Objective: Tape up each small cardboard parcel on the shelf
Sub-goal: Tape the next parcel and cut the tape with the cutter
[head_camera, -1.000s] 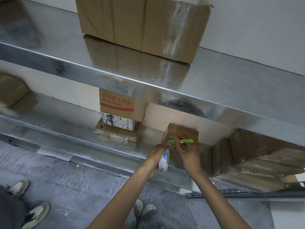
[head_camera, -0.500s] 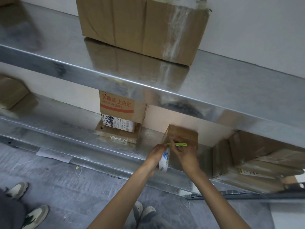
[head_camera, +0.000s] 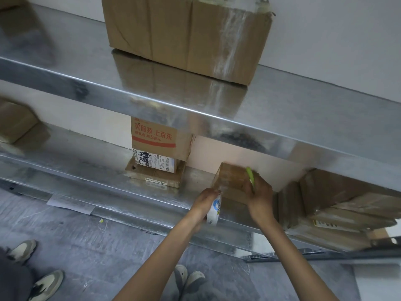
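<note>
Gripping tape roll [head_camera: 213, 210], left hand [head_camera: 204, 202] (right hand [head_camera: 259, 197]: cutter [head_camera: 249, 174]) by parcel [head_camera: 230, 179].

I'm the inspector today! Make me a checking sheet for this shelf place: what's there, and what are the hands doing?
Surface: shiny metal lower shelf, under an upper shelf.
Job's things: small parcel on the lower shelf; tape roll; green cutter; stacked parcels to the right.
Clutter: red-printed box standing on a flat parcel; big box on the upper shelf.
Hands: left hand grips the tape roll beside the small parcel; right hand holds the green cutter at the small parcel.
Cables: nothing seen.
Surroundings: grey floor with a paper sheet; another person's shoes at left.
</note>
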`<state>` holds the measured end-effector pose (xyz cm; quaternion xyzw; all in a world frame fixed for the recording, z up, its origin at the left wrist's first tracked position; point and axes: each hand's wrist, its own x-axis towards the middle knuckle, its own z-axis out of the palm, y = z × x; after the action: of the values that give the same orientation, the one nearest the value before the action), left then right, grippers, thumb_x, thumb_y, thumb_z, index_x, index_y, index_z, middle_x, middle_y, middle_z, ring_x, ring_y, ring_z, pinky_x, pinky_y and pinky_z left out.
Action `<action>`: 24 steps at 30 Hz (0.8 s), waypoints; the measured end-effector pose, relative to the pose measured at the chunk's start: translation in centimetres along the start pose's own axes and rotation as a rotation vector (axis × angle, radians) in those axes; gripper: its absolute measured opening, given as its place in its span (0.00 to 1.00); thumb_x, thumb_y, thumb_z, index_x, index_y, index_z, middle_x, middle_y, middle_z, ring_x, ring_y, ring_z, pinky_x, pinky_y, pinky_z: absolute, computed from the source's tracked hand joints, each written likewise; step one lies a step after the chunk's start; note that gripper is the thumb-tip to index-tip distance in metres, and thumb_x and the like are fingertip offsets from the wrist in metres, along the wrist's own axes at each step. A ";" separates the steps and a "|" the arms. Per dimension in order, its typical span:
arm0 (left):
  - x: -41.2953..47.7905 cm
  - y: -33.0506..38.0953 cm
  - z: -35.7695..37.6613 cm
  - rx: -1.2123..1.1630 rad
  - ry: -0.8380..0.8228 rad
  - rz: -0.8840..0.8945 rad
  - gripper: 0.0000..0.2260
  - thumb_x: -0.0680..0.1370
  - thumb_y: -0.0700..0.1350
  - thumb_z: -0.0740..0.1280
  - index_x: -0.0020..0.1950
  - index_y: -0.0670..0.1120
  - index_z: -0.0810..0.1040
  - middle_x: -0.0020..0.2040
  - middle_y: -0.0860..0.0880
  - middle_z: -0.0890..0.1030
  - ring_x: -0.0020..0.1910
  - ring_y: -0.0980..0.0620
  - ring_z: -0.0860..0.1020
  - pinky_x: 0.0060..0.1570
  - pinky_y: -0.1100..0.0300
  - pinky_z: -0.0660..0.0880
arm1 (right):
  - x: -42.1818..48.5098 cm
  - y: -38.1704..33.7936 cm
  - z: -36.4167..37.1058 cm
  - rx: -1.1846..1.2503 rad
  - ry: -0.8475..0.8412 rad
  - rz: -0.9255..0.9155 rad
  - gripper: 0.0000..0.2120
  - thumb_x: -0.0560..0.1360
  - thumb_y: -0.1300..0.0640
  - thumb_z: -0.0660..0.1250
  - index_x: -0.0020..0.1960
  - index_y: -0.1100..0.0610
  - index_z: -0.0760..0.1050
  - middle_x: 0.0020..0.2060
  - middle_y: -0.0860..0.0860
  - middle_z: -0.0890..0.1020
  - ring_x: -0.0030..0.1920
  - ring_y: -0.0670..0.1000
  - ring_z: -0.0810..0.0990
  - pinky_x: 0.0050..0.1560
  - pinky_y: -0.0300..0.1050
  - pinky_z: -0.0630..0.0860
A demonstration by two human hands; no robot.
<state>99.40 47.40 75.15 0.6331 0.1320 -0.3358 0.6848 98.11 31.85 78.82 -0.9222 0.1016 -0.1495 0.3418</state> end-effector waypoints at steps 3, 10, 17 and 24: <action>0.0 -0.3 0.0 -0.017 0.019 0.002 0.09 0.80 0.51 0.62 0.57 0.47 0.73 0.51 0.42 0.78 0.44 0.47 0.77 0.44 0.58 0.73 | 1.4 -0.3 0.7 -0.389 -0.257 -0.163 0.16 0.78 0.55 0.61 0.65 0.48 0.73 0.58 0.52 0.75 0.56 0.57 0.75 0.48 0.50 0.73; 0.0 -0.1 0.2 -0.021 0.036 0.008 0.15 0.79 0.52 0.63 0.61 0.45 0.75 0.57 0.37 0.79 0.47 0.46 0.78 0.45 0.57 0.74 | 1.8 0.8 3.8 -0.451 -0.423 -0.208 0.22 0.79 0.48 0.61 0.72 0.46 0.65 0.64 0.52 0.73 0.61 0.56 0.74 0.56 0.43 0.69; -0.2 -0.5 -0.6 0.014 0.015 -0.005 0.17 0.74 0.56 0.65 0.57 0.46 0.75 0.50 0.42 0.78 0.45 0.47 0.77 0.44 0.58 0.74 | 1.9 1.1 4.1 -0.481 -0.444 -0.259 0.23 0.79 0.50 0.61 0.73 0.47 0.62 0.64 0.54 0.73 0.59 0.58 0.76 0.54 0.48 0.73; -0.8 -1.0 -1.5 -0.050 0.035 -0.025 0.08 0.80 0.48 0.63 0.56 0.48 0.75 0.50 0.43 0.78 0.43 0.48 0.78 0.39 0.61 0.74 | 2.6 1.6 3.3 -0.290 -0.540 -0.182 0.24 0.77 0.53 0.65 0.72 0.48 0.64 0.63 0.51 0.74 0.59 0.54 0.76 0.59 0.51 0.73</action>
<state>98.57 49.06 74.64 0.6200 0.1599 -0.3298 0.6937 101.53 31.93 75.93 -0.9730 -0.0554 0.0865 0.2067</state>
